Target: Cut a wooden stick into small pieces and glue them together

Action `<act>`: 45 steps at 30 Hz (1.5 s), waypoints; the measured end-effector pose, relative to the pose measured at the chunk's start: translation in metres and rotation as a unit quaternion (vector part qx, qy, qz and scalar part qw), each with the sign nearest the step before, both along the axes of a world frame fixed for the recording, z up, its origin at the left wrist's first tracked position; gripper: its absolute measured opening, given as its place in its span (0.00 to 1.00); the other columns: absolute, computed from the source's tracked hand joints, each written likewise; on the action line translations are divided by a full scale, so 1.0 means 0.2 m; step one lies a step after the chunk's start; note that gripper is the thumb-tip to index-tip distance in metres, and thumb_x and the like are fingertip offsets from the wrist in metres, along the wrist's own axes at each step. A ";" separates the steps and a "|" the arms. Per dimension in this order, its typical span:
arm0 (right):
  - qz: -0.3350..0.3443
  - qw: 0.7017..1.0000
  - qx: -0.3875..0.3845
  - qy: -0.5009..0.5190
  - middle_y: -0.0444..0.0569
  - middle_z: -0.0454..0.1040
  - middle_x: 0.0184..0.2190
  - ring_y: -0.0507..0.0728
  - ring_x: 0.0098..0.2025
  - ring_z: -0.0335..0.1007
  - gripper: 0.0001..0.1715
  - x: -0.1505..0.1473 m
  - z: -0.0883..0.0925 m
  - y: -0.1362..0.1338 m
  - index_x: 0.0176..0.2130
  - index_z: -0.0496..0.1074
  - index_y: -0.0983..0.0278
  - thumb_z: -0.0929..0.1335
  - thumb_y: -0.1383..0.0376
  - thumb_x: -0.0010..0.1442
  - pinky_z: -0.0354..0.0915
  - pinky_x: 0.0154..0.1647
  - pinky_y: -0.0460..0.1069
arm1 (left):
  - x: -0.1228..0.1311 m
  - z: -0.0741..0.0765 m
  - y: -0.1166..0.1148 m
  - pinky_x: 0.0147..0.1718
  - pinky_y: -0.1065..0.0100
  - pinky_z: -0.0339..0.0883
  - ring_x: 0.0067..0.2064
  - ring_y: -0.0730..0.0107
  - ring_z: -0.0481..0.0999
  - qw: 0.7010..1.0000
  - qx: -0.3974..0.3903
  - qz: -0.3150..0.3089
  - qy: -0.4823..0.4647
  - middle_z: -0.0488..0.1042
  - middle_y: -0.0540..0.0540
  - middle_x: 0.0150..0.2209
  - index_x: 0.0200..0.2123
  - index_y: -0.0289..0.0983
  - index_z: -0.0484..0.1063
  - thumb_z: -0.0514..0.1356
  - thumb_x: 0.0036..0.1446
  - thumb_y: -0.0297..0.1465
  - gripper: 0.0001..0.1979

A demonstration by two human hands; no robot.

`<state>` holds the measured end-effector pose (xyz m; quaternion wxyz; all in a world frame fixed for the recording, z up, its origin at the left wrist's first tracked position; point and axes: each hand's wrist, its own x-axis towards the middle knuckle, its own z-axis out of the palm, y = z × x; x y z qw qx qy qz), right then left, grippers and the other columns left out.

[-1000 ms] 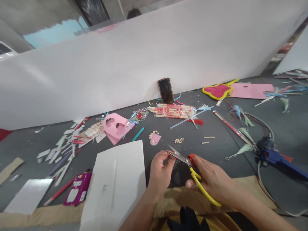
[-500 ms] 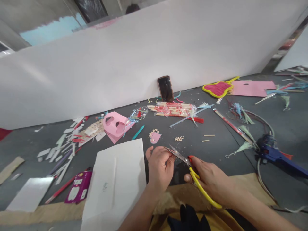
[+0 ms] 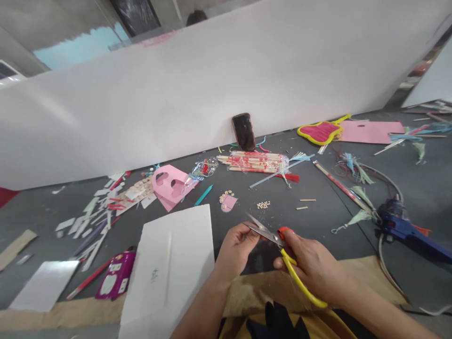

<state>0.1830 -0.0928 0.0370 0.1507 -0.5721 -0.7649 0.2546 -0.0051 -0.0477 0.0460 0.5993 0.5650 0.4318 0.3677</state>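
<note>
A: Where are the scissors [image 3: 276,238]?

B: Above the desk [image 3: 332,230], near the middle of its near edge. Blades parted, tips toward the far edge and leaning left.

A: Finger state?

B: Right hand [image 3: 316,263]: fingers curled, gripping the scissors by the yellow handle, with something red at the forefinger. Left hand [image 3: 233,249]: thumb and forefinger closed together right by the blades. Cannot tell what, if anything, lies between them.

A: Nearby?

B: Beyond the hands, a cluster of small pale pieces [image 3: 263,205]; to its right, two short sticks [image 3: 308,200], apart from each other. A wrapped stick bundle [image 3: 257,162] lies close to the far edge. A white board [image 3: 176,263] reaches the near edge, left of the left hand.

A: Your judgement on technique?

B: Work looks like fine snipping. Best to keep the left fingertips just outside the blade line, steady the pinch, and close the blades slowly near the pivot, where leverage is greatest. Angling downward, low over the desk, should limit scatter.
</note>
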 end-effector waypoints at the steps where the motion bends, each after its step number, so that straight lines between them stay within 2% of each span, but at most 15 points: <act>1: -0.001 1.000 -0.001 -0.001 0.50 0.75 0.29 0.59 0.27 0.72 0.15 0.00 0.00 0.00 0.41 0.62 0.62 0.61 0.53 0.62 0.59 0.27 0.49 | 0.00 0.00 0.00 0.39 0.68 0.65 0.36 0.66 0.74 1.000 0.013 0.005 0.014 0.76 0.46 0.30 0.28 0.35 0.74 0.55 0.60 0.36 0.14; 4: -0.004 1.000 -0.019 0.000 0.50 0.75 0.29 0.60 0.28 0.73 0.14 -0.01 0.00 -0.01 0.41 0.62 0.62 0.61 0.54 0.62 0.59 0.27 0.49 | 0.00 0.00 0.00 0.42 0.63 0.65 0.38 0.63 0.74 0.982 0.139 0.060 0.116 0.77 0.45 0.32 0.28 0.37 0.75 0.56 0.60 0.35 0.12; 7: -0.007 0.998 -0.051 0.021 0.49 0.75 0.28 0.59 0.28 0.73 0.14 -0.03 0.00 -0.03 0.40 0.61 0.62 0.60 0.54 0.64 0.58 0.26 0.49 | 0.01 0.01 0.00 0.53 0.53 0.53 0.40 0.61 0.75 0.912 0.299 0.115 0.257 0.79 0.46 0.32 0.27 0.40 0.75 0.56 0.59 0.29 0.10; 9: -0.009 0.997 -0.065 0.041 0.49 0.75 0.28 0.58 0.28 0.72 0.14 -0.04 0.00 -0.03 0.39 0.61 0.61 0.59 0.54 0.64 0.58 0.27 0.49 | 0.01 0.01 -0.01 0.55 0.51 0.47 0.40 0.63 0.75 0.871 0.356 0.124 0.314 0.79 0.49 0.31 0.27 0.41 0.74 0.56 0.59 0.27 0.10; 11: -0.011 0.996 -0.070 0.049 0.49 0.75 0.27 0.58 0.27 0.71 0.14 -0.04 -0.01 -0.03 0.39 0.61 0.61 0.59 0.54 0.64 0.58 0.27 0.49 | 0.02 0.01 -0.01 0.55 0.52 0.47 0.38 0.64 0.75 0.860 0.373 0.127 0.325 0.79 0.50 0.30 0.27 0.41 0.73 0.56 0.59 0.27 0.09; 15: -0.017 0.998 -0.044 0.037 0.49 0.75 0.28 0.60 0.28 0.73 0.16 -0.04 -0.03 -0.02 0.41 0.62 0.62 0.60 0.53 0.63 0.58 0.27 0.49 | 0.01 0.01 -0.02 0.54 0.54 0.49 0.39 0.64 0.76 0.873 0.356 0.123 0.309 0.79 0.49 0.31 0.26 0.40 0.72 0.56 0.59 0.27 0.10; 20: -0.016 0.998 0.027 0.049 0.53 0.76 0.32 0.60 0.32 0.73 0.18 -0.03 -0.06 -0.03 0.43 0.62 0.62 0.63 0.52 0.60 0.62 0.31 0.50 | 0.01 0.03 -0.01 0.55 0.54 0.47 0.40 0.63 0.76 0.864 0.367 0.105 0.327 0.79 0.49 0.31 0.28 0.42 0.74 0.55 0.57 0.26 0.10; 27: -0.017 0.998 -0.050 0.020 0.50 0.76 0.25 0.61 0.27 0.75 0.15 -0.05 -0.05 -0.01 0.38 0.64 0.62 0.60 0.53 0.64 0.55 0.25 0.48 | 0.01 0.02 -0.03 0.55 0.53 0.47 0.39 0.64 0.74 0.873 0.330 0.096 0.347 0.79 0.49 0.32 0.27 0.41 0.72 0.54 0.58 0.26 0.10; 29: -0.019 0.998 -0.061 0.023 0.49 0.76 0.24 0.61 0.26 0.75 0.15 -0.05 -0.05 -0.01 0.36 0.64 0.61 0.60 0.53 0.63 0.54 0.24 0.48 | 0.02 0.02 -0.03 0.55 0.52 0.48 0.39 0.64 0.74 0.889 0.298 0.097 0.333 0.78 0.48 0.32 0.27 0.40 0.72 0.53 0.59 0.27 0.11; 31: -0.023 0.997 -0.071 0.022 0.49 0.76 0.24 0.61 0.27 0.75 0.14 -0.05 -0.04 -0.01 0.36 0.63 0.61 0.60 0.53 0.63 0.54 0.24 0.48 | 0.01 0.01 -0.03 0.53 0.54 0.52 0.40 0.63 0.73 0.919 0.251 0.095 0.288 0.77 0.47 0.32 0.28 0.39 0.71 0.53 0.59 0.29 0.10; 35: -0.022 0.998 -0.051 -0.004 0.49 0.75 0.24 0.62 0.27 0.73 0.17 -0.04 -0.05 -0.01 0.38 0.62 0.62 0.60 0.51 0.63 0.54 0.25 0.49 | 0.00 0.00 -0.02 0.42 0.63 0.64 0.38 0.63 0.73 0.987 0.082 0.049 0.128 0.76 0.45 0.32 0.29 0.37 0.73 0.53 0.61 0.35 0.13; 38: -0.014 1.000 -0.014 -0.023 0.47 0.72 0.23 0.60 0.25 0.70 0.18 -0.02 -0.06 -0.01 0.39 0.62 0.61 0.60 0.50 0.61 0.54 0.24 0.49 | -0.01 0.00 -0.02 0.39 0.68 0.65 0.36 0.65 0.74 0.998 0.013 0.033 0.047 0.75 0.47 0.29 0.28 0.36 0.73 0.55 0.60 0.36 0.13; 41: -0.003 1.000 0.024 -0.011 0.46 0.72 0.23 0.58 0.24 0.69 0.21 0.00 -0.06 -0.01 0.40 0.61 0.61 0.61 0.47 0.60 0.55 0.24 0.48 | -0.01 -0.01 -0.02 0.39 0.68 0.66 0.36 0.66 0.73 0.997 0.023 0.053 0.044 0.76 0.47 0.30 0.29 0.36 0.74 0.57 0.58 0.36 0.12; 45: 0.009 0.999 0.038 0.008 0.47 0.73 0.26 0.58 0.24 0.68 0.22 0.01 -0.04 -0.01 0.42 0.60 0.61 0.62 0.46 0.59 0.57 0.25 0.48 | 0.00 -0.02 -0.03 0.40 0.67 0.66 0.38 0.65 0.74 0.987 0.092 0.092 0.094 0.76 0.46 0.32 0.29 0.36 0.74 0.58 0.57 0.34 0.08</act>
